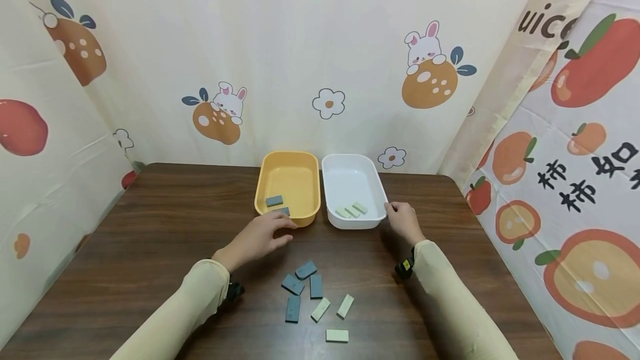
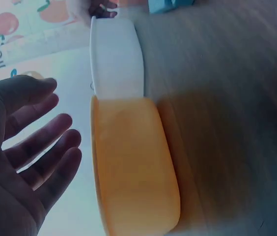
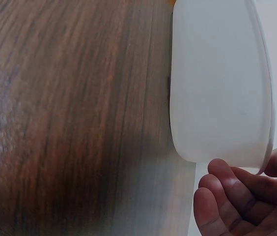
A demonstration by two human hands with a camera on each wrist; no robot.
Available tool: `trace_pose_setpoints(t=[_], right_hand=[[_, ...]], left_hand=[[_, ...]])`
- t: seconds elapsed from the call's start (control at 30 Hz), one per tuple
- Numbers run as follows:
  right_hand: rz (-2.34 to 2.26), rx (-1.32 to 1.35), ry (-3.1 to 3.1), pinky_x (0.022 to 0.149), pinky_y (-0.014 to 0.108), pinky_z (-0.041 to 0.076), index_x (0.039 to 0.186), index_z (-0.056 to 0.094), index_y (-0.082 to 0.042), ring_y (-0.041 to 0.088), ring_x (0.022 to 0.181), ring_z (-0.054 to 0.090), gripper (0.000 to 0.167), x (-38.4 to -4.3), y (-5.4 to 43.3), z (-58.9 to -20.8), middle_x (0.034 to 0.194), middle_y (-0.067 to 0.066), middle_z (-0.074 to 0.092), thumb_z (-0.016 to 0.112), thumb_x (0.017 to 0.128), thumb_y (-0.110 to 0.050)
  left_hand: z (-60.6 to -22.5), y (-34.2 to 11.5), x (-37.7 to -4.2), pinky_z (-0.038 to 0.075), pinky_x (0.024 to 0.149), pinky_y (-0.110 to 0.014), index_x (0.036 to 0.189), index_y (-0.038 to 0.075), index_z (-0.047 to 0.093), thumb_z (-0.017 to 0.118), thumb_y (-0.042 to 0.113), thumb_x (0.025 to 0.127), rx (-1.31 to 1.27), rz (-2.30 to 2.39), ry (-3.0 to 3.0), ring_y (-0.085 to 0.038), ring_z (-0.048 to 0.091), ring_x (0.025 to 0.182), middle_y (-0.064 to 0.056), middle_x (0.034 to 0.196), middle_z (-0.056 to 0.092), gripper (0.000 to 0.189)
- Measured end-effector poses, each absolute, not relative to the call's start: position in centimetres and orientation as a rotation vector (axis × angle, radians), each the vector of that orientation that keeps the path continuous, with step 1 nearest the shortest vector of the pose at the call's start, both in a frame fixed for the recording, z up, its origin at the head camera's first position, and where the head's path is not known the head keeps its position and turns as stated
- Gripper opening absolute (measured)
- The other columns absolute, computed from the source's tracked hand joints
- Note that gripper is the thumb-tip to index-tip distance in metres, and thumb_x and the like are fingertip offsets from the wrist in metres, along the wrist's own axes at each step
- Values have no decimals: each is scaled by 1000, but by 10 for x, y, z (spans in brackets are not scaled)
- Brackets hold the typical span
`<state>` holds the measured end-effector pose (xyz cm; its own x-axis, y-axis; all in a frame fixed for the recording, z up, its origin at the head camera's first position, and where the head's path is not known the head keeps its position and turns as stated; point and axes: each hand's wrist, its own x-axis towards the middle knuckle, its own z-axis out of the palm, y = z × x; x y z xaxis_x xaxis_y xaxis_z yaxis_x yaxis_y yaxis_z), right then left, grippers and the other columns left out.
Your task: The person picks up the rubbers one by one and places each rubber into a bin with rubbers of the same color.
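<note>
My left hand hovers at the near rim of the yellow bin, fingers spread and relaxed, holding nothing. Inside that bin lie two blue-grey blocks, one partly hidden by the hand. At the white bin, my right hand pinches the near right rim between thumb and fingers. Three pale green blocks lie in the white bin near its front. On the table in front of the bins are several blue-grey blocks and three more pale green blocks.
Both bins stand side by side at the back of the brown wooden table. Behind it hangs a fruit-and-rabbit printed curtain, with more printed cloth along the sides.
</note>
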<state>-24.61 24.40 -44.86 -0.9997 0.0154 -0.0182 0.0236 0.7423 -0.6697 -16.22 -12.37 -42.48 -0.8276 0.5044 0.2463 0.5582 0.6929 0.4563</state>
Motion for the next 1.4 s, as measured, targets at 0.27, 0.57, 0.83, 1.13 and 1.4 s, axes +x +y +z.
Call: trace_pose_setpoints(t=[0.27,0.57,0.83,1.13,1.4], right_hand=[[-1107,20,2921,61,28,41,113,68,6,22,72,50,42,-246,242,-449,78,11,59,42,102,-25],[-1058,-1,2933,60,28,40,116,67,6,22,71,51,42,-247,242,-448,83,15,63,41,102,-24],[-1049,20,2934,61,28,40,116,67,6,22,73,51,42,-246,243,-449,84,15,63,40,103,-24],[-1053,11,2936,58,28,38,113,67,7,20,67,48,42,-246,243,-449,73,9,56,39,103,-24],[-1070,20,2939,57,28,38,107,68,6,19,64,48,42,-246,242,-448,72,8,57,38,103,-25]], left_hand=[[-432,-115,-150,53,85,-33,103,15,72,70,18,89,-1040,-769,-2863,-12,62,98,4,104,66,15],[-440,-104,-146,51,84,-30,101,17,72,70,19,89,-1155,-761,-2998,-11,59,95,6,102,65,12],[-444,-102,-141,50,82,-27,101,19,72,72,17,87,-1246,-728,-3031,-8,57,91,9,100,66,14],[-447,-103,-137,49,87,-29,101,20,72,73,15,84,-1338,-687,-3089,-5,58,95,12,101,66,18],[-451,-103,-134,50,90,-29,104,20,72,72,11,82,-1350,-670,-3064,-6,58,98,10,103,63,24]])
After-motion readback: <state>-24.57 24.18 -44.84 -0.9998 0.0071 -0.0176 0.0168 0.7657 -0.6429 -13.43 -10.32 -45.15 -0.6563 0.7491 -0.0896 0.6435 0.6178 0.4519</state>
